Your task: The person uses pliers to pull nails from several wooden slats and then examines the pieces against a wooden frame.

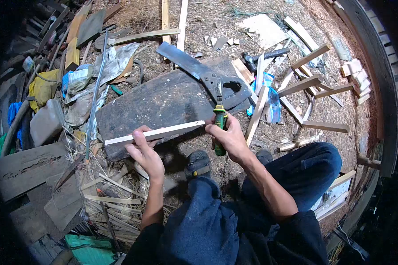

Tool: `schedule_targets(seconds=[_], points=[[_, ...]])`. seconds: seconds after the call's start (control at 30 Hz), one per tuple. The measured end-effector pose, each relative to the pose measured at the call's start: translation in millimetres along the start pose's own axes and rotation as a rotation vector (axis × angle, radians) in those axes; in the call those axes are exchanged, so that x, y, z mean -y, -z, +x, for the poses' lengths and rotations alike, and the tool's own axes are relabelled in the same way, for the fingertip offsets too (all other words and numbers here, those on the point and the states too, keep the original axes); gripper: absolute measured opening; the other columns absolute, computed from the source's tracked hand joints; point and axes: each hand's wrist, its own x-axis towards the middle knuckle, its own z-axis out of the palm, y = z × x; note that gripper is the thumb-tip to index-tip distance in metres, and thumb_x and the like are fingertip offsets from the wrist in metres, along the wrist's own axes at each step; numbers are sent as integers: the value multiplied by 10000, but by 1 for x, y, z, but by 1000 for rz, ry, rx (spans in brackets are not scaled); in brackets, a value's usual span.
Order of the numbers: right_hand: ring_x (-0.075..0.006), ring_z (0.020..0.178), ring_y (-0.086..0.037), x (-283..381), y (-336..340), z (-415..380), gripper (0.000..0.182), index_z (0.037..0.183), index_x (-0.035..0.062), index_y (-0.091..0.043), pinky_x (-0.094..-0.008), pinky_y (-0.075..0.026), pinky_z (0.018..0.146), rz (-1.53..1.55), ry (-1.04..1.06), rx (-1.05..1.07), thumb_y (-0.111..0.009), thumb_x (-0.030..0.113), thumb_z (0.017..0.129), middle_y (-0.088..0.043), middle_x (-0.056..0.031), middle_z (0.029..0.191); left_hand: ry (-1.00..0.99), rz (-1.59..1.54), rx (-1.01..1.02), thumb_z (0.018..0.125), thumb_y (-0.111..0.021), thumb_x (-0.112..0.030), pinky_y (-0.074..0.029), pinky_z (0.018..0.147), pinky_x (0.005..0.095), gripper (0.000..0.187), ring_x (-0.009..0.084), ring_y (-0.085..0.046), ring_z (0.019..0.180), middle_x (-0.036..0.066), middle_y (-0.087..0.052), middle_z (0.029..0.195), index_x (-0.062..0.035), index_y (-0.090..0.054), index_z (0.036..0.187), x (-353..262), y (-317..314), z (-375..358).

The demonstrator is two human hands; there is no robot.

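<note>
sawdust-covered ground [296, 17] strewn with wood offcuts. left hand [145, 152] closed round pale wooden strip [157, 133], held level above dark board [163, 104]. right hand [227, 137] gripped green-handled chisel [220, 126], blade at strip's right end. handsaw [203, 73] lay on board beyond. hammer [263, 56] further right among sticks.

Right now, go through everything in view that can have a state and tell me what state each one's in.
left hand: gripping the wooden strip
wooden strip: held level above the dark board
right hand: closed on the green-handled tool
green-handled tool: upright, blade end at the strip's right end
dark board: lying flat on the ground
saw: lying on the board, unheld
hammer: lying on the ground, unheld
</note>
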Motion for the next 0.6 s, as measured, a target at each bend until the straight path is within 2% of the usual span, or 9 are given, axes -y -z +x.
schedule_targets(seconds=[0.03, 0.17, 0.27, 0.33, 0.5, 0.53, 0.6], points=[[-107, 843, -623, 0, 3, 0, 388, 1145, -21, -585, -274, -508, 778, -7, -13, 11, -722, 156, 829, -688, -55, 979, 0, -1, 4, 1063, -459, -310, -574, 696, 299, 266, 137, -619, 833, 100, -587, 1029, -63, -403, 1146, -1, -2, 0], [-108, 832, -624, 4, 9, 2, 387, 1130, -23, -588, -275, -509, 767, -25, -11, -9, -732, 176, 831, -687, -62, 964, -19, -6, 41, 1063, -458, -317, -571, 705, 305, 277, 138, -610, 846, 99, -587, 1037, -58, -410, 1151, -4, -7, -1], [-99, 762, -598, 16, 10, -3, 362, 1084, -17, -594, -270, -498, 705, -67, -12, -29, -742, 191, 826, -658, -36, 890, -45, -35, 98, 1061, -462, -322, -574, 711, 314, 283, 142, -607, 848, 97, -584, 1037, -57, -417, 1149, -6, -11, -1], [-59, 619, -508, 19, 14, -4, 269, 957, 49, -579, -240, -408, 549, -62, -26, -50, -766, 201, 838, -563, 23, 745, -55, -39, 130, 1060, -466, -326, -575, 714, 318, 286, 144, -605, 847, 95, -583, 1035, -57, -421, 1147, -10, -17, -1], [-63, 623, -508, 56, 48, -17, 264, 936, 35, -610, -246, -412, 550, -200, -20, -31, -764, 223, 832, -565, 22, 730, 58, -83, 239, 1050, -491, -338, -576, 723, 335, 291, 136, -602, 840, 74, -585, 1013, -51, -464, 1089, -41, -49, 5], [-64, 629, -514, 74, 57, -26, 275, 944, 27, -614, -247, -419, 557, -234, 5, -29, -763, 227, 828, -566, 20, 729, 35, -69, 286, 1043, -506, -356, -578, 716, 344, 323, 132, -601, 829, 69, -587, 1001, -33, -503, 1040, -49, -58, 6], [-68, 648, -528, 114, 79, -45, 316, 986, 8, -621, -253, -437, 574, -310, 19, -31, -764, 236, 819, -567, 10, 746, -1, -59, 405, 1038, -516, -348, -597, 729, 353, 330, 136, -605, 838, 73, -577, 994, -18, -506, 1040, -64, -80, 10]])
